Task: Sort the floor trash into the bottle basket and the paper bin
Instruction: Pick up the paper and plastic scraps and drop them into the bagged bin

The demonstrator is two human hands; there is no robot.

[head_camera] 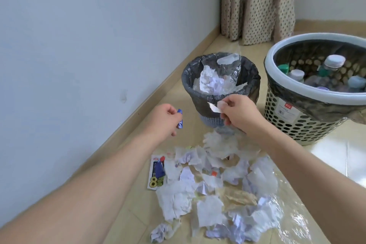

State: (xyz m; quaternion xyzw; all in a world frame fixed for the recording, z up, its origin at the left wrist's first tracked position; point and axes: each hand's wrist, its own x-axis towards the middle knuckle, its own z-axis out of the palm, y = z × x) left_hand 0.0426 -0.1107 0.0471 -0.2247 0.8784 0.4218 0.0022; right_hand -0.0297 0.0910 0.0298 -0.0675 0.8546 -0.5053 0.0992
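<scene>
The floor (138,214) is pale beige tile with a glossy sheen, and it meets a plain light-blue wall (79,35) along a beige skirting strip that runs back to a corner. In that corner, behind the paper bin (219,93), hangs a tan curtain (257,4) dotted with dark spots, its hem touching the floor.

The paper bin is small and round with a grey bag liner folded over its rim; it already holds crumpled white paper and a sheet of clear plastic that sticks up above the rim. Just right of the bin stands the bottle basket (309,113), larger, perforated cream plastic with a pale rim, with several capped bottles (332,65) inside.

In front of the bin lies the trash pile (213,188): torn and crumpled white and lilac paper scraps, clear plastic film and a printed card at its left edge, next to the skirting.

Both hands hover in front of the bin, above the pile's far end. The left hand (164,119), to the bin's left, is curled round a small blue wrapper (180,119). The right hand (237,113), just before the bin's rim, pinches a pale scrap (214,107), probably paper, though blur makes it hard to be sure.
</scene>
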